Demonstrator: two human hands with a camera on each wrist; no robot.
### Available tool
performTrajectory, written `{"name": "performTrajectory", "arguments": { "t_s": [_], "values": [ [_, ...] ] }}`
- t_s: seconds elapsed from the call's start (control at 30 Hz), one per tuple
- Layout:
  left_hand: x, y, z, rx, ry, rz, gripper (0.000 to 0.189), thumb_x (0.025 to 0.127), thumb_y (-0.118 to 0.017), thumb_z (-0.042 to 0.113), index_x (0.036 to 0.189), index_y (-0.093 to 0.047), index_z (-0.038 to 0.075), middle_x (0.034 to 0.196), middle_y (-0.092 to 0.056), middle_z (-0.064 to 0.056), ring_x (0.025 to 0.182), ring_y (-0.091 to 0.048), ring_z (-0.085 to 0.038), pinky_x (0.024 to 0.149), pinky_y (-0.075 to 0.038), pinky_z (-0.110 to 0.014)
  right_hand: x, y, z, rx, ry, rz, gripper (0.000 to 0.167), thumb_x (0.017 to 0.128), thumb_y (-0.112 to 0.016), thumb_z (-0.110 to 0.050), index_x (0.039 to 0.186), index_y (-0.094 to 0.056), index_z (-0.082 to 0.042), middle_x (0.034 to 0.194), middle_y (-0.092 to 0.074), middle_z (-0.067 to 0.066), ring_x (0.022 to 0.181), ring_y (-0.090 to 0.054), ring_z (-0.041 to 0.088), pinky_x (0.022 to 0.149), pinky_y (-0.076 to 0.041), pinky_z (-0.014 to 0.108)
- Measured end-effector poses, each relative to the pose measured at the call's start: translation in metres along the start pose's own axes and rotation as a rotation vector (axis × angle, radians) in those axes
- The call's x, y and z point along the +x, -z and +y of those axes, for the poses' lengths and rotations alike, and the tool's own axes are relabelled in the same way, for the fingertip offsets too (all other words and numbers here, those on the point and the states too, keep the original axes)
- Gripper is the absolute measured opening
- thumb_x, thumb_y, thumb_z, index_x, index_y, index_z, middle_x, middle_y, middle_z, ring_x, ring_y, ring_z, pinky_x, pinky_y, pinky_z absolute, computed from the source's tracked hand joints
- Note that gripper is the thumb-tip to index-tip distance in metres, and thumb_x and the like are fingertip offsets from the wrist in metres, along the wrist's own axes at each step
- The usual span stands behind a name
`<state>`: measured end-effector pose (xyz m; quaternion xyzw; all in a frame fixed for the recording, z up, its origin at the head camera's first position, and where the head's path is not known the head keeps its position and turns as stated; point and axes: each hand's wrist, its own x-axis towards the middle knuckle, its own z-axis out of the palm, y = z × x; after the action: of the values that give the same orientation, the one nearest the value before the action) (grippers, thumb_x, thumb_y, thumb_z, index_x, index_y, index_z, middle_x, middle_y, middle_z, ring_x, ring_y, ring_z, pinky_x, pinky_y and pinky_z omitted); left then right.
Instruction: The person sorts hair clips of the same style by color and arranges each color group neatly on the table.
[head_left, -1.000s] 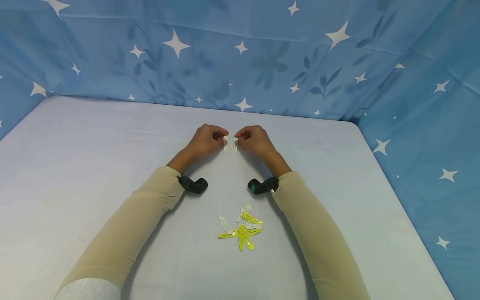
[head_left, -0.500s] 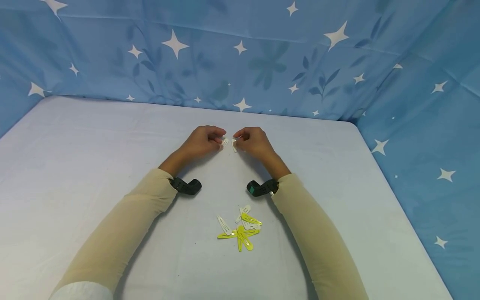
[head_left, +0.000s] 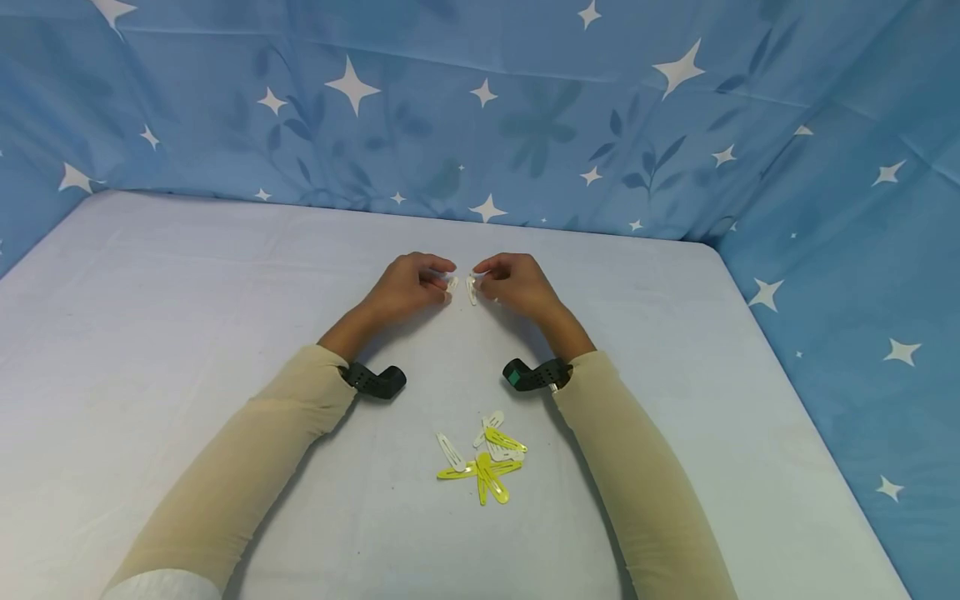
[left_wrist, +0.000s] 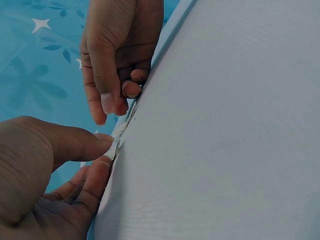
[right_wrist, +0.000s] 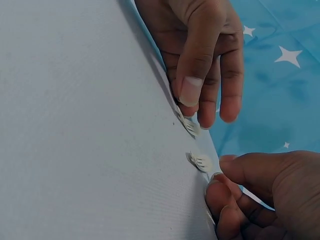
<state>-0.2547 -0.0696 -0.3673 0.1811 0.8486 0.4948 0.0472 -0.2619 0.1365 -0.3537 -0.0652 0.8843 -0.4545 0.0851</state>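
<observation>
Two white snap hair clips stand out near the far side of the white table. In the head view, the left white hair clip (head_left: 453,284) is right at the fingertips of my left hand (head_left: 405,287). My right hand (head_left: 521,286) is beside the right white hair clip (head_left: 471,290), its thumb and forefinger spread apart. From the right wrist, that same clip (right_wrist: 201,162) shows on the cloth, just off my right fingertips. The other clip (right_wrist: 188,125) lies under the fingertips of my left hand. The left wrist view shows a gap between my left thumb (left_wrist: 100,145) and forefinger.
Nearer to me lies a loose pile of yellow hair clips (head_left: 491,479) and white hair clips (head_left: 452,452), several overlapping. A white cloth (head_left: 225,333) covers the table. Behind it hangs a blue star-print curtain (head_left: 420,100). Black wrist cameras (head_left: 378,382) sit at both sleeves.
The left clip has turned from upright to slanted, and my left fingers have loosened around it. My right hand has drawn slightly right, away from its clip. The pile is unchanged.
</observation>
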Motion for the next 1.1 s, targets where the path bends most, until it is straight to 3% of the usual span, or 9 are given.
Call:
{"name": "performTrajectory", "arguments": {
  "t_s": [0.17, 0.43, 0.57, 0.77, 1.1],
  "values": [
    [-0.002, -0.002, -0.001, -0.034, 0.012, 0.006, 0.04, 0.083, -0.069, -0.004, 0.123, -0.065, 0.0, 0.119, -0.059, -0.013, 0.097, -0.063, -0.023, 0.086, -0.048, -0.035, 0.001, 0.001, 0.002, 0.029, 0.015, 0.005, 0.021, 0.091, -0.064, -0.008, 0.111, -0.07, -0.005, 0.09, -0.064, 0.01, 0.075, -0.058, 0.02, 0.067, -0.048, 0.029],
    [-0.002, -0.001, 0.003, 0.135, -0.044, -0.005, 0.042, 0.082, -0.078, 0.008, 0.121, -0.066, -0.001, 0.126, -0.058, -0.014, 0.112, -0.058, -0.029, 0.089, -0.049, -0.037, 0.0, 0.002, 0.003, 0.046, 0.026, -0.009, 0.02, 0.094, -0.064, -0.011, 0.112, -0.069, -0.005, 0.086, -0.065, 0.01, 0.075, -0.058, 0.02, 0.067, -0.048, 0.029],
    [-0.001, 0.0, 0.001, 0.196, -0.066, -0.035, 0.043, 0.083, -0.077, 0.01, 0.122, -0.065, -0.004, 0.126, -0.059, -0.015, 0.109, -0.059, -0.029, 0.089, -0.048, -0.038, -0.001, 0.002, 0.004, 0.037, 0.023, -0.01, 0.02, 0.094, -0.063, -0.011, 0.112, -0.069, -0.005, 0.086, -0.065, 0.01, 0.076, -0.059, 0.02, 0.067, -0.048, 0.029],
    [0.001, 0.001, -0.002, 0.186, -0.035, -0.066, 0.044, 0.086, -0.074, 0.01, 0.125, -0.063, -0.006, 0.127, -0.055, -0.016, 0.105, -0.058, -0.029, 0.09, -0.047, -0.039, -0.003, 0.002, 0.004, 0.033, 0.033, -0.02, 0.021, 0.095, -0.06, -0.011, 0.113, -0.069, -0.005, 0.084, -0.064, 0.009, 0.077, -0.058, 0.021, 0.066, -0.046, 0.029],
    [0.003, 0.001, -0.003, 0.173, -0.015, -0.112, 0.047, 0.09, -0.069, 0.011, 0.133, -0.057, -0.005, 0.134, -0.05, -0.016, 0.112, -0.055, -0.029, 0.093, -0.045, -0.039, -0.01, 0.004, 0.0, -0.017, 0.061, -0.046, 0.019, 0.095, -0.063, -0.014, 0.11, -0.07, -0.005, 0.085, -0.066, 0.009, 0.075, -0.06, 0.02, 0.064, -0.046, 0.029]
  ]
}}
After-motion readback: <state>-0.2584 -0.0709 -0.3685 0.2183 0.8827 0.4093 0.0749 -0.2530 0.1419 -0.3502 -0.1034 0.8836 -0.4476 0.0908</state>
